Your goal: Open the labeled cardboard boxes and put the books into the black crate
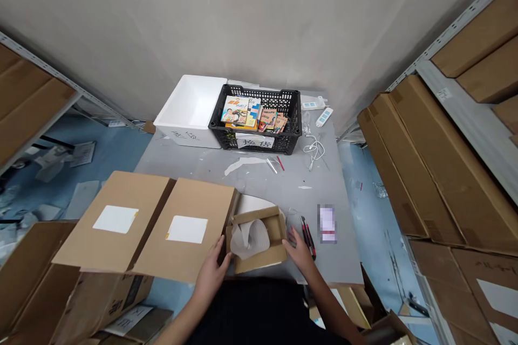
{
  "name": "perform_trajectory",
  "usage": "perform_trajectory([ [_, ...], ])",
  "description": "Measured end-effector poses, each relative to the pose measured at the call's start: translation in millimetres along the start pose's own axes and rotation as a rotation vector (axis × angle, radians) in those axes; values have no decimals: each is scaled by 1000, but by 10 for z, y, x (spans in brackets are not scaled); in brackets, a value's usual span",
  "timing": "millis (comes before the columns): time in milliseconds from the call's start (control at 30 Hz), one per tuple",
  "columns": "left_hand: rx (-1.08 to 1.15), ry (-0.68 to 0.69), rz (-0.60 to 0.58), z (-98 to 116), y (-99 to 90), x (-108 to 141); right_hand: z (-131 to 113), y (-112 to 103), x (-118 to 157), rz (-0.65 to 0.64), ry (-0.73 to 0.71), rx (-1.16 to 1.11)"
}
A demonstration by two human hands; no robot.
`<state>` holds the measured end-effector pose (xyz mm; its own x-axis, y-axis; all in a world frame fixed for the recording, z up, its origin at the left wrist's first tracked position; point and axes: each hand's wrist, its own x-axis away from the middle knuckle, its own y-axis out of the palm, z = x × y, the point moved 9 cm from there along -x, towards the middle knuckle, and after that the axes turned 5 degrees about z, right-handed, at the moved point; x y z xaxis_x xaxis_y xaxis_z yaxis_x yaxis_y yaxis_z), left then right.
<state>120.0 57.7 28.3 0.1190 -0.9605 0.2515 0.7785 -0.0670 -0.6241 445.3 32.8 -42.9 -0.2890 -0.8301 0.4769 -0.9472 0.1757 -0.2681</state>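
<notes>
My left hand point(209, 269) and my right hand point(298, 250) hold the two sides of an opened cardboard box point(254, 261) at the front of a grey table point(259, 183). Crumpled grey wrapping paper point(249, 240) lies inside the box, with a cardboard insert point(254, 215) at its far side. Two large tan cardboard flaps point(186, 229) with white labels stick out to the left of my left hand. A black-and-red utility knife point(308, 236) lies just beyond my right hand, next to a pixelated flat object point(327, 223).
At the far end of the table stand a black plastic crate point(254, 143) holding several booklets and a white foam box point(190, 110). White cable point(314, 150) and power strips point(324, 116) lie nearby. Shelves with cardboard boxes point(429, 161) flank both sides, with scraps on the blue floor point(56, 172).
</notes>
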Motion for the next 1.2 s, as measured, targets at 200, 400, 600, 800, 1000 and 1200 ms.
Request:
perform_trajectory([
  [200, 101, -67, 20, -109, 136, 128, -45, 131, -31, -100, -95, 56],
  [400, 194, -197, 73, -209, 254, 154, -87, 162, 6, -94, -142, 47],
  [600, 433, -286, -111, -288, 498, 80, -23, 126, 108, 106, -76, 121],
  [800, 310, -211, -211, -227, 369, 9, 282, 84, 748, 320, 1, 40],
  [1000, 227, 42, -478, 139, 413, 196, 564, 110, 1765, 611, 67, -121],
  [1200, 50, 254, -682, 441, 765, 514, 1017, 16, 2624, 840, 182, -278],
])
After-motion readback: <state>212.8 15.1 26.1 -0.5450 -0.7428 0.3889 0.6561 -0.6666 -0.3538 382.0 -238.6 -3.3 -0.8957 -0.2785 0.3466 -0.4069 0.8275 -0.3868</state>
